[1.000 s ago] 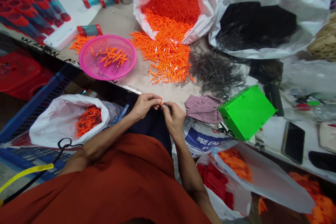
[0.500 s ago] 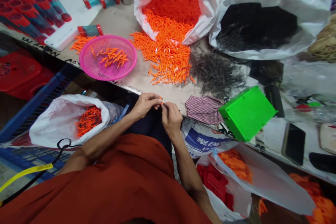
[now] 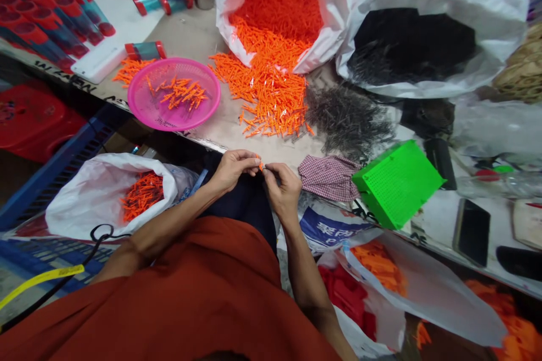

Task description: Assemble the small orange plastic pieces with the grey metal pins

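Observation:
My left hand (image 3: 232, 170) pinches a small orange plastic piece (image 3: 260, 166) between thumb and fingers, over my lap by the table edge. My right hand (image 3: 283, 189) meets it from the other side, its thumb and forefinger brought together at the piece's end. Whatever lies between those right fingertips is too small to make out. Beyond the hands, a heap of slim orange pieces (image 3: 275, 101) spills out of a white sack (image 3: 339, 5). Beside it lies a pile of thin dark clear pieces (image 3: 349, 118).
A pink basket (image 3: 139, 107) holds some orange pieces. Below left stands a white sack (image 3: 80, 197) with orange-and-dark pieces. To the right are a checked cloth (image 3: 328, 176), a green basket (image 3: 400, 183) and a phone (image 3: 472, 231). Red-capped tubes (image 3: 46, 17) stand far left.
My right hand has shifted slightly right and its fingers have opened out a little from their tighter curl. My left hand stays in place with the orange piece.

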### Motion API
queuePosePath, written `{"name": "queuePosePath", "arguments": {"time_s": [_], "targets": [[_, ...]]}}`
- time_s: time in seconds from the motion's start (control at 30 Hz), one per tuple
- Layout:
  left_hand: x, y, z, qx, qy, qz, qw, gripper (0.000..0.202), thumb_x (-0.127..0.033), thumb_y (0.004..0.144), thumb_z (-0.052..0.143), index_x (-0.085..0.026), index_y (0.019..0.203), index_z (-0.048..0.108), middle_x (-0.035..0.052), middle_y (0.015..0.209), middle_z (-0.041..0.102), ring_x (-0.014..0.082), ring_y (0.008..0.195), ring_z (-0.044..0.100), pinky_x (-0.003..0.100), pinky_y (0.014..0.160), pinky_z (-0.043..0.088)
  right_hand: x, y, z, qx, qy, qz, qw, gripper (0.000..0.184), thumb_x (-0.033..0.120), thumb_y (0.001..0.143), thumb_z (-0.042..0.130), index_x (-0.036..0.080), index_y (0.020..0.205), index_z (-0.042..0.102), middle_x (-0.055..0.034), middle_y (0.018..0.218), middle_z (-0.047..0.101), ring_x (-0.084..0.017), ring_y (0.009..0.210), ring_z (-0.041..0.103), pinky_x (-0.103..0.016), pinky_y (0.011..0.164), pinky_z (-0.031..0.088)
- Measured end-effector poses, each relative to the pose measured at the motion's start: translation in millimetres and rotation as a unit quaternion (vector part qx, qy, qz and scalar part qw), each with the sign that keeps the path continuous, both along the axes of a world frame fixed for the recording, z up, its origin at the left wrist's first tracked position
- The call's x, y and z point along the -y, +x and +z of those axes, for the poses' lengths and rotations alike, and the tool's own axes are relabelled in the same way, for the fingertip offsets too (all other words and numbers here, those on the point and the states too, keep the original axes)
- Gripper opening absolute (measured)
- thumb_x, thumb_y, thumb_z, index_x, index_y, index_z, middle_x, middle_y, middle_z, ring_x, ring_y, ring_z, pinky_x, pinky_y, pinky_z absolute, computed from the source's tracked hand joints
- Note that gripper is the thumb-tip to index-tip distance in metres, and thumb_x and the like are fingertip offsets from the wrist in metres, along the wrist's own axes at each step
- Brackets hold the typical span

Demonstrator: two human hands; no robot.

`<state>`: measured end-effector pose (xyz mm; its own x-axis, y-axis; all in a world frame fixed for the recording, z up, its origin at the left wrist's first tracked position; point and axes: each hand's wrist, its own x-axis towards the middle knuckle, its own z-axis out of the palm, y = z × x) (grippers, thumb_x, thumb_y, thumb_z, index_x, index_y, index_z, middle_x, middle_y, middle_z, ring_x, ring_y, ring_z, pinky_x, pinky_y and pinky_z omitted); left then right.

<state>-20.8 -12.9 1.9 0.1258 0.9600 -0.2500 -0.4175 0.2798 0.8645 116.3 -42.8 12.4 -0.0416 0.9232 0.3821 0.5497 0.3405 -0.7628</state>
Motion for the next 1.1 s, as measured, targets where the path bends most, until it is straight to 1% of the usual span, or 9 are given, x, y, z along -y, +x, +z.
{"name": "queuePosePath", "arguments": {"time_s": [0.23,0.47,0.73,0.9,1.0,1.1], "targets": [[2.1,0.5,1.1,0.006,0.007,0.002,1.000,0.019,-0.025,0.058,0.074,-0.011,0.067,0.065,0.0007,0.058,0.063,0.0081,0.049,0.054,0.022,0.050,0.045,-2.7,2.4,4.7,0.007,-0.005,0.028,1.000,0.008,0.019,0.082,0.055,0.020,0.078,0.062,-0.0013,0.076,0.066,-0.013,0.068,0.060,-0.026,0.063,0.047],[3.7,0.9,0.2,-0.016,0.022,0.000,1.000,0.019,-0.026,0.059,0.073,-0.011,0.067,0.066,0.0006,0.059,0.063,0.0081,0.049,0.054,0.022,0.051,0.045,-3.9,5.8,5.6,0.019,-0.011,0.041,0.999,0.009,0.018,0.081,0.056,0.019,0.076,0.063,-0.0008,0.073,0.065,-0.013,0.066,0.059,-0.026,0.063,0.046],[5.7,3.2,3.0,-0.051,0.035,0.022,0.998,0.017,-0.026,0.059,0.073,-0.012,0.066,0.066,-0.0003,0.057,0.063,0.0082,0.049,0.053,0.022,0.050,0.045,-2.9,5.1,5.0,0.032,-0.015,0.036,0.999,0.008,0.020,0.082,0.055,0.019,0.078,0.062,-0.0016,0.074,0.065,-0.014,0.066,0.060,-0.026,0.063,0.047],[6.2,2.4,-2.0,-0.090,0.059,0.026,0.994,0.017,-0.028,0.062,0.071,-0.013,0.070,0.067,-0.0007,0.057,0.063,0.0092,0.050,0.055,0.023,0.053,0.045,-2.2,3.8,3.7,0.043,-0.014,0.027,0.999,0.009,0.022,0.084,0.053,0.020,0.080,0.061,-0.0021,0.075,0.066,-0.014,0.066,0.060,-0.026,0.062,0.047],[7.0,0.8,-5.8,-0.114,0.086,0.020,0.990,0.017,-0.029,0.066,0.069,-0.014,0.073,0.067,-0.0009,0.058,0.063,0.0095,0.052,0.056,0.022,0.055,0.044,-0.8,2.3,1.7,0.051,-0.006,0.014,0.999,0.009,0.021,0.084,0.053,0.019,0.082,0.062,-0.0027,0.076,0.066,-0.014,0.068,0.061,-0.026,0.063,0.048],[8.1,0.4,-7.4,-0.121,0.095,0.022,0.988,0.016,-0.029,0.068,0.068,-0.014,0.074,0.067,-0.0013,0.058,0.063,0.0094,0.052,0.056,0.022,0.056,0.044,0.9,0.5,-1.1,0.049,-0.002,-0.003,0.999,0.009,0.021,0.084,0.053,0.019,0.081,0.062,-0.0029,0.076,0.066,-0.014,0.068,0.061,-0.026,0.063,0.048]]}}
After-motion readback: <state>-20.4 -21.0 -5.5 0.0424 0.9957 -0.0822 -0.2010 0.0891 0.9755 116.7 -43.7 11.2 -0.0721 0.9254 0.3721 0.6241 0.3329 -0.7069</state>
